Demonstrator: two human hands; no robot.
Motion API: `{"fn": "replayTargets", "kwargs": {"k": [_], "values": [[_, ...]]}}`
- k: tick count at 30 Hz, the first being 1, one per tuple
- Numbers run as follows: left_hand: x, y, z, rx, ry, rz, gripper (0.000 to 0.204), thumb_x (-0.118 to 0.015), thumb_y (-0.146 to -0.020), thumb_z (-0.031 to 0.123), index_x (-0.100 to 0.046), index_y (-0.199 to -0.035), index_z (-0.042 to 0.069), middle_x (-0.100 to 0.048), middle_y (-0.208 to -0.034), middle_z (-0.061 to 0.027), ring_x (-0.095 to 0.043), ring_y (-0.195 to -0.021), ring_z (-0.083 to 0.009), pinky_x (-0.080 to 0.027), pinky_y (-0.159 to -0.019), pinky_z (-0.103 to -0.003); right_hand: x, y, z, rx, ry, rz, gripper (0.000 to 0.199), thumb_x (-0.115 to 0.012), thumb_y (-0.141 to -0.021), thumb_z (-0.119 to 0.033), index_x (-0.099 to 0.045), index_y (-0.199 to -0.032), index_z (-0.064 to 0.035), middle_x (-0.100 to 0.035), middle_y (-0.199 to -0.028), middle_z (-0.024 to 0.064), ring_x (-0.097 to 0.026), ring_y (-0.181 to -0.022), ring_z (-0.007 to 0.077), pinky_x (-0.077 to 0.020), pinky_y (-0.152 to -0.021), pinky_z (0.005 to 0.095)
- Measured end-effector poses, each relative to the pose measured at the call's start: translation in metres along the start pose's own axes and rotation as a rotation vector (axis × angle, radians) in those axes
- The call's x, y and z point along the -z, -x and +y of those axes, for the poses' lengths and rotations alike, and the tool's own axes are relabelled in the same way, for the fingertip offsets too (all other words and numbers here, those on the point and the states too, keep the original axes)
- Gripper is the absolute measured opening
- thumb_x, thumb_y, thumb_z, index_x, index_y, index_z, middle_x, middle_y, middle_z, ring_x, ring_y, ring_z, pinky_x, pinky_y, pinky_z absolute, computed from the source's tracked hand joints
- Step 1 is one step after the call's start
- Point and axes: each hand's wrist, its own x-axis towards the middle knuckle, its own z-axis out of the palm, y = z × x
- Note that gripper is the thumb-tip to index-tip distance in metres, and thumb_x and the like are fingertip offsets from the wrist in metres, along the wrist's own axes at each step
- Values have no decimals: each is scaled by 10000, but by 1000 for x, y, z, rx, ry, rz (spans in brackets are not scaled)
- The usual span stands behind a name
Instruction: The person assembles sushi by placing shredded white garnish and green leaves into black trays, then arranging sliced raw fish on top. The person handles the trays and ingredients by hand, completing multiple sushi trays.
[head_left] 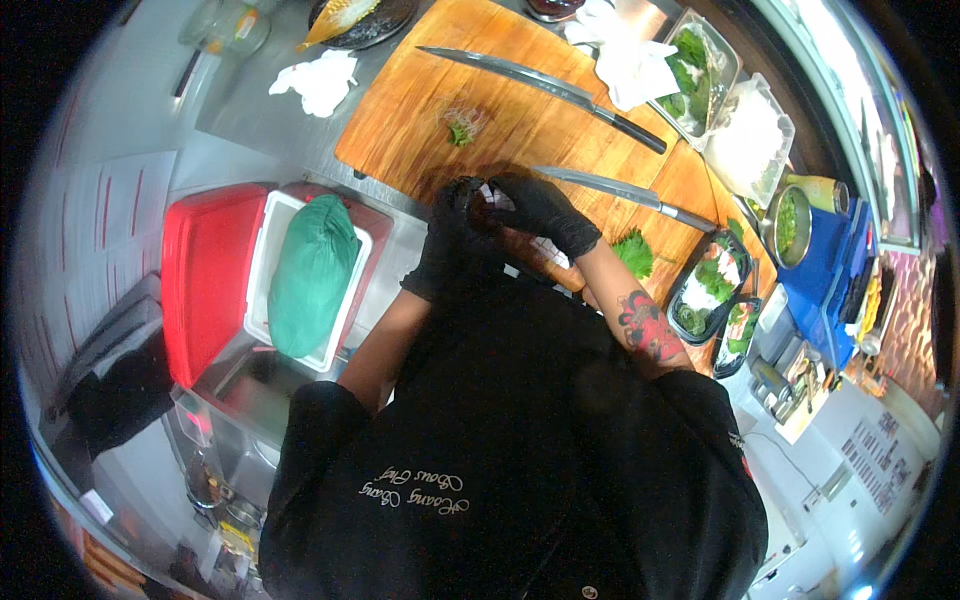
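Both my hands wear black gloves and meet over the near edge of a wooden cutting board (520, 110). My left hand (450, 240) is cupped around a small white-and-dark piece of food (490, 198). My right hand (545, 212) presses its fingers onto the same piece from the right. Most of the piece is hidden by the fingers. A long knife (625, 192) lies on the board just beyond my right hand, and a green leaf (635, 250) lies beside my right wrist.
A second, longer knife (545, 88) lies across the board's far side, near a small green garnish (462, 128). Black trays of food (710, 285), clear tubs of greens (695, 70) and white shreds (750, 140) stand right. A red cooler (210, 280) holding a green bag (312, 275) sits left.
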Motion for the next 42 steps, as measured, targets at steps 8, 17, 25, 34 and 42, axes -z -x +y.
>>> {"fn": "replayTargets", "kwargs": {"k": [8, 17, 25, 34, 42], "values": [[6, -22, -20, -188, 7, -198, 817, -788, -755, 323, -420, -1387, -40, -471, -1357, -289, -463, -1266, -429, -393, -1066, -464, -2, 40, 7, -180, -182, 152, 765, -815, -764, -230, -456, -1399, 1, -541, -1341, 244, -549, -1241, 343, -472, -1001, 391], [4, -42, -13, -174, 8, -296, 768, -797, -708, 295, -479, -1313, -55, -523, -1225, -277, -522, -1145, -429, -448, -940, -477, -33, 47, 9, -434, -244, 298, 631, -794, -779, -206, -495, -1299, -12, -676, -1062, 227, -679, -976, 362, -536, -837, 419], [-3, -37, -14, -262, -52, -236, 861, -834, -645, 324, -472, -1328, -56, -536, -1237, -283, -503, -1168, -453, -424, -986, -487, -39, 56, -2, -401, 7, 158, 558, -712, -861, -281, -454, -1290, -32, -668, -965, 284, -663, -887, 447, -524, -737, 509], [10, -51, -26, -297, -7, -373, 816, -838, -652, 251, -458, -1312, -42, -475, -1270, -271, -492, -1184, -444, -419, -995, -483, -11, 52, 10, -361, -66, 239, 414, -639, -905, -296, -558, -1196, -13, -685, -966, 236, -663, -893, 432, -536, -754, 471], [1, -67, -35, -104, 12, -518, 577, -779, -736, 155, -536, -1222, -39, -562, -1163, -256, -562, -1110, -402, -468, -930, -445, -33, 35, 10, -262, -153, 352, 376, -684, -868, -249, -632, -1131, 15, -689, -996, 242, -668, -956, 405, -536, -806, 435]]}}
